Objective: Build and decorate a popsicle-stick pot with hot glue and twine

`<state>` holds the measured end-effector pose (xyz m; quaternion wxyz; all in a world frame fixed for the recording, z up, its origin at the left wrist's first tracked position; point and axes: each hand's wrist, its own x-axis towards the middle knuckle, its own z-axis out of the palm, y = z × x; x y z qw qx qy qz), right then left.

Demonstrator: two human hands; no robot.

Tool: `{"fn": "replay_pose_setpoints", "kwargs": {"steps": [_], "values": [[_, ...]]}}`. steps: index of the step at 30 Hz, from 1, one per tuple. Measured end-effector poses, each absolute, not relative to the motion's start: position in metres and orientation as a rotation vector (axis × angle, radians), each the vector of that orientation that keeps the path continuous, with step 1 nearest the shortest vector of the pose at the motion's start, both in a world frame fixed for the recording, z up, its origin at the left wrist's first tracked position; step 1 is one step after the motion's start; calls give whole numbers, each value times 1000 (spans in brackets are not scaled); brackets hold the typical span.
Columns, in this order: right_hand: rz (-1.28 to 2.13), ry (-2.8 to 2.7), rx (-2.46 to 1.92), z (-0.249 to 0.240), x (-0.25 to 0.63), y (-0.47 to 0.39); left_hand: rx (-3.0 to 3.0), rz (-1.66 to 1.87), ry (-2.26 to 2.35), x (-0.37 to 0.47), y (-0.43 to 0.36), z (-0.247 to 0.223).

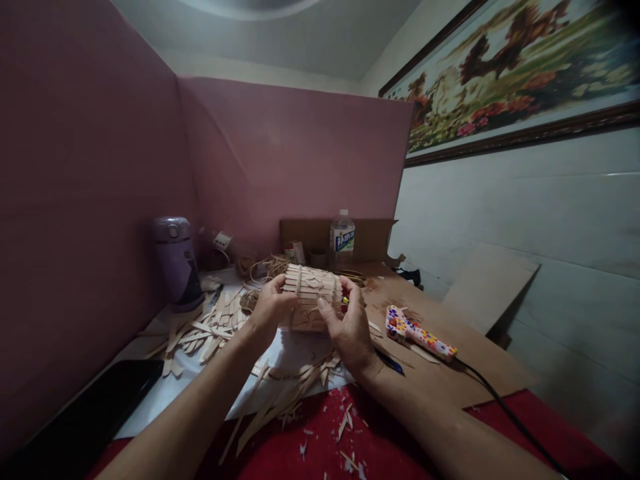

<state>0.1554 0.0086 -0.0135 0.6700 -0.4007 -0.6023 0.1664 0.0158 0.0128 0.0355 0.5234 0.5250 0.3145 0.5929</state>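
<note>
A cylinder covered in pale wooden sticks [311,283] lies on its side between my hands, held up over the white sheet. Twine and small leaf-like wood pieces show on its surface. My left hand [270,303] grips its left end, fingers behind it and thumb along the front. My right hand [350,323] holds the right end, with the thumb on the front and the fingers over the far edge. Small red and yellow bits show at the cylinder's right end, partly hidden by my right fingers.
Loose wooden sticks [207,333] cover the left side and front. A purple flask [176,267], a dark flat object [95,407], twine [273,267] and a bottle [343,243] stand or lie around. A flowered glue gun [420,335] with a black cord lies right.
</note>
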Motion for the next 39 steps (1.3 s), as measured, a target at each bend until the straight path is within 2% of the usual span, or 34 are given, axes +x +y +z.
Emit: {"fn": "replay_pose_setpoints", "kwargs": {"steps": [39], "values": [[420, -1387, -898, -12, 160, 13, 1322, 1487, 867, 24, 11, 31]]}}
